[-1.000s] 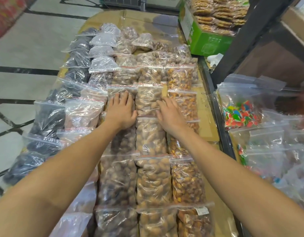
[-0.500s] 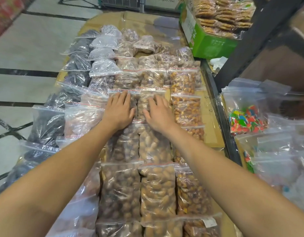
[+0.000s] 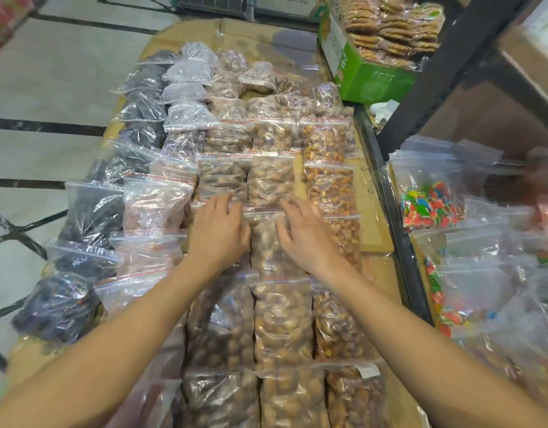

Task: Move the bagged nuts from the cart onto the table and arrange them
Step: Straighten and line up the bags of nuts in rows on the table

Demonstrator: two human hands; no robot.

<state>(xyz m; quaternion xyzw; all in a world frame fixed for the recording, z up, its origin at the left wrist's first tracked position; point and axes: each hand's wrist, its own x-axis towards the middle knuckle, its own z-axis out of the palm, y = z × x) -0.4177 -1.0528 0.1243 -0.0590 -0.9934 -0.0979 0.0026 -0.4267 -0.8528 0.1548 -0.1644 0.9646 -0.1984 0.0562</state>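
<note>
Fingers of both hands, left hand (image 3: 218, 233) and right hand (image 3: 306, 234), lie loosely spread on crinkly clear bagged nuts (image 3: 268, 183)

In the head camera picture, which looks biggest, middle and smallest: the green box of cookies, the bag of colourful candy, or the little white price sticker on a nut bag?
1. green box
2. bag of colourful candy; it sits nearer the camera, so these two are close and I'm unsure.
3. white price sticker, clearly smallest.

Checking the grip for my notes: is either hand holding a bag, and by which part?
Neither plainly grips anything. The left hand and right hand rest fingers-down on the middle bags of nuts.
</note>
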